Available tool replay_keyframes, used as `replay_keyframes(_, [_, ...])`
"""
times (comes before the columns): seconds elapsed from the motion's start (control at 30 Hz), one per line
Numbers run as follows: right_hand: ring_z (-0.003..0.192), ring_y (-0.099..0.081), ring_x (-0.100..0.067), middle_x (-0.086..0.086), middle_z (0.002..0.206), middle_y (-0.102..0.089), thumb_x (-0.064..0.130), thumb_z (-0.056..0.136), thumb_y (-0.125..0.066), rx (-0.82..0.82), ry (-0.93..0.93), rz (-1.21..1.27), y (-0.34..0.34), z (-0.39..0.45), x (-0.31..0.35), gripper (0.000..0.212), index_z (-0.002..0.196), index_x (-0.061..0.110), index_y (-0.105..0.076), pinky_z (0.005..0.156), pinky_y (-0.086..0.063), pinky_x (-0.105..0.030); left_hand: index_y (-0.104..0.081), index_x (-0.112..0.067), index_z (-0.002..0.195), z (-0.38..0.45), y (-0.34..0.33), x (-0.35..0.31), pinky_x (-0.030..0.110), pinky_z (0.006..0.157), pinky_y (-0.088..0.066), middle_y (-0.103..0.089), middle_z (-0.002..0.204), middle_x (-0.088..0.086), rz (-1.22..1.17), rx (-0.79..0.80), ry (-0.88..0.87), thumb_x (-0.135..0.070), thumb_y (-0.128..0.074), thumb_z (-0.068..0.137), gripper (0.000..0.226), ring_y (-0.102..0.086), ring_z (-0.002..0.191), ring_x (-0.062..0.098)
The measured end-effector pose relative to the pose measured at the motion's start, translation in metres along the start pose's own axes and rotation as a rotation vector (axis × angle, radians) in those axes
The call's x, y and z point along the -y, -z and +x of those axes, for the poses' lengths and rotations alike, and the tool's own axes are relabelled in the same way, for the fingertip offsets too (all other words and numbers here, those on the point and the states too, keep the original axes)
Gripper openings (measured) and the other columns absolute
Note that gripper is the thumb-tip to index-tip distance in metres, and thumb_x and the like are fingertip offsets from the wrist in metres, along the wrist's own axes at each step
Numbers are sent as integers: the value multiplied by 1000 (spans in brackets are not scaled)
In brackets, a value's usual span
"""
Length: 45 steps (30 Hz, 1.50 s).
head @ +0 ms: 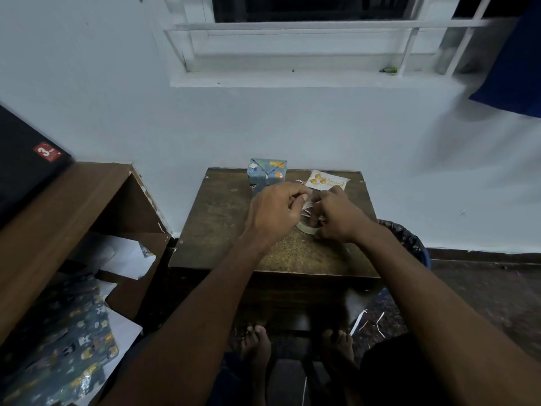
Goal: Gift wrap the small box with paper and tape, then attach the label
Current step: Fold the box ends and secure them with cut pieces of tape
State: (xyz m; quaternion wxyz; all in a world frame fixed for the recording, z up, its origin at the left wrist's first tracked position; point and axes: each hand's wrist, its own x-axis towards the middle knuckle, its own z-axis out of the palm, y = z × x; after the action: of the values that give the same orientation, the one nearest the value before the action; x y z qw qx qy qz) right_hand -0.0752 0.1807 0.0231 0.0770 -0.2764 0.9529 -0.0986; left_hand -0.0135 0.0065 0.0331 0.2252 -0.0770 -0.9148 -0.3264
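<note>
- Your left hand (275,212) pinched a thin tape strip; your right hand (336,218) gripped the clear round tape roll (307,228).
- The wrapped cube box (267,172) stood at the rough wooden table's (222,218) far edge, beside the paper label (328,180).

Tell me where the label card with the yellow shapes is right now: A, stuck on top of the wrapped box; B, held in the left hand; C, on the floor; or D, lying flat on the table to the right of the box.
D: the label card lies flat on the table, right of the wrapped box and apart from it.
</note>
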Motion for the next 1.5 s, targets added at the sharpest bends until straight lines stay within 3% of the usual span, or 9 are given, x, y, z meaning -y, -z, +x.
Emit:
replay_keyframes(0.13, [121,-43,-26,0,122,-64,21,77,-79,-23,14,54,5,-1,-1,13,79,27,-67,95,-45,-36,-82,-26,110,-1,0,2,18,60,-42,-55,65,-32,-74,50,63,-19,-74,97,17,-55,62,-16])
replay_keyframes(0.3, [89,-57,-13,9,91,-65,14,87,-79,-115,-28,273,25,-8,-13,16,87,27,-69,67,-38,-25,-80,-25,119,1,-5,5,18,57,-38,-55,72,-20,-118,95,145,-12,-69,99,26,-53,59,-9])
replay_keyframes(0.47, [93,-66,-14,5,99,-74,-2,83,-72,-144,20,398,31,-15,-18,23,90,20,-75,82,-54,-35,-77,-24,123,5,-8,11,22,77,-55,-71,116,-7,-200,246,143,-14,-66,102,26,-63,85,-2])
replay_keyframes(0.67, [87,-65,-2,10,100,-74,6,85,-78,-134,32,449,32,-17,-18,26,88,31,-73,86,-58,-36,-76,-2,120,2,-1,5,0,56,-39,-70,96,-10,-386,290,225,-8,-70,100,22,-59,55,-3])
replay_keyframes(0.73, [84,-67,-4,14,94,-75,10,83,-82,-138,43,481,33,-18,-18,21,88,30,-75,84,-59,-38,-77,-1,119,4,0,5,0,53,-36,-65,88,-20,-425,270,228,-8,-71,100,21,-55,49,-9])
replay_keyframes(0.9, [79,-67,-8,11,83,-74,14,79,-87,-165,90,514,32,-19,-17,18,85,27,-75,77,-58,-41,-79,2,108,2,6,2,2,50,-34,-53,51,-4,-528,202,242,-5,-75,96,15,-49,42,-8])
replay_keyframes(1.03, [75,-64,-4,14,78,-71,13,87,-82,-182,117,532,29,-15,-16,21,88,33,-75,72,-51,-29,-81,-2,106,5,4,2,10,65,-50,-69,64,-5,-586,129,252,-9,-80,93,15,-67,62,-6])
replay_keyframes(1.2, [85,-68,-20,-1,86,-73,6,96,-67,-205,155,521,20,-12,-6,14,94,18,-73,79,-54,-39,-84,-11,96,10,-4,9,36,85,-63,-80,97,0,-665,-1,271,-9,-84,89,7,-76,93,19])
replay_keyframes(1.5, [77,-69,-30,-8,77,-71,10,98,-61,-204,43,489,3,-2,7,20,78,11,-62,77,-57,-53,-84,-25,89,12,-4,7,30,78,-59,-77,102,3,-682,-188,302,-11,-81,92,15,-71,83,12])
